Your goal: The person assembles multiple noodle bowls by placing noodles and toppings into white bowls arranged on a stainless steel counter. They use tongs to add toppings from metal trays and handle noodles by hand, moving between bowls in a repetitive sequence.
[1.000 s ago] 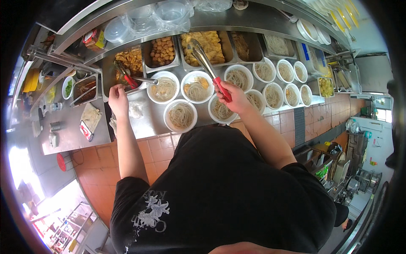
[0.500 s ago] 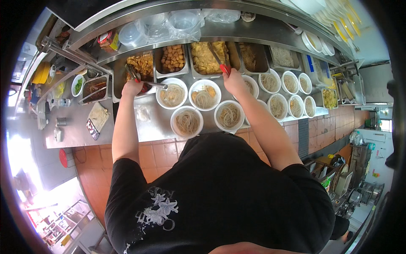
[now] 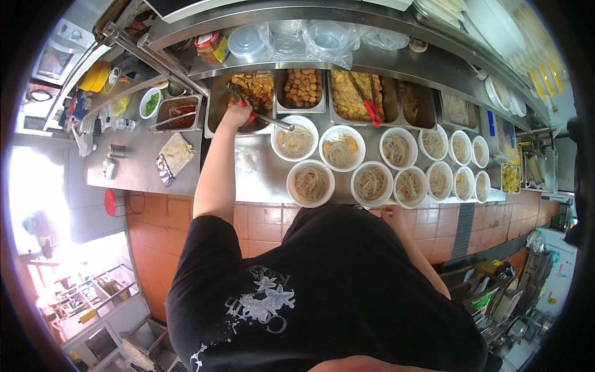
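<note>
My left hand is closed on red-handled tongs, whose tips reach into a pan of brown braised food. A long metal utensil handle slants out beside that hand, over the rim of a noodle bowl. Down at the counter's front edge, close to my body, is my right hand; its fingers look curled, and what they hold, if anything, is hidden. A second pair of red-handled tongs rests in the pan of yellow food. Orange pieces lie in another noodle bowl.
Several more white noodle bowls stand in rows to the right. Brown balls fill a pan at the back, under a steel shelf with plastic containers. On the left are a folded cloth, a sauce pan and a green-filled bowl.
My right hand has let go of the tongs in the yellow food and dropped back to the counter's front edge. My left hand stays at the brown food while the view has shifted.
</note>
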Demonstrator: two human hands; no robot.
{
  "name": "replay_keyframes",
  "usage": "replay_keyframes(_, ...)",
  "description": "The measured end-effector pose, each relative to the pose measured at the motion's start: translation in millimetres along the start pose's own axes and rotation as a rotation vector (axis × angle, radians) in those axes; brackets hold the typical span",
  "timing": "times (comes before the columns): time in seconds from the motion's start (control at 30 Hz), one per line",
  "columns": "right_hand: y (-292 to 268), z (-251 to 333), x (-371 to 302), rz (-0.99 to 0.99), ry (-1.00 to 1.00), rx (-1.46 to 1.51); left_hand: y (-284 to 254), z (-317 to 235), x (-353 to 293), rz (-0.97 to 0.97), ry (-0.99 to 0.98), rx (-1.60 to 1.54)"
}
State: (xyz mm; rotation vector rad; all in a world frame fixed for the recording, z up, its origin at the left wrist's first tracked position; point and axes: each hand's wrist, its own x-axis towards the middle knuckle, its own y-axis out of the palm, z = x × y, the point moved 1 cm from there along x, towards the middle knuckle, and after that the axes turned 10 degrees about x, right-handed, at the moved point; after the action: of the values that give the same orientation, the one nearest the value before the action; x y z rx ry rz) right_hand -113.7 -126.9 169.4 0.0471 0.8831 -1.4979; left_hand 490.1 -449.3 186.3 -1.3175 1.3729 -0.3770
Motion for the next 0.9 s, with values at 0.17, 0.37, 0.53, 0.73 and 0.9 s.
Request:
replay_keyframes(0.17, 7, 62, 5, 0.106, -0.165, 0.024, -35, -8, -85, 0.066, -0.091, -0.526)
replay_keyframes(0.37, 35, 178, 9, 0.392, -0.286, 0.225, -8, -21, -191, -0.066, -0.022, -0.704)
replay_keyframes(0.53, 99, 266, 10, 0.848, -0.037, 0.694, 16, -62, -256, -0.043, 0.018, -0.796)
replay_keyframes(0.73, 133, 313, 2, 0.941, 0.239, 1.084, 52, -134, -333, -0.132, 0.276, -0.778)
replay_keyframes(0.9, 73, 275, -3, 0.586, 0.163, 0.986, 81, -180, -354, 0.125, 0.576, -0.601)
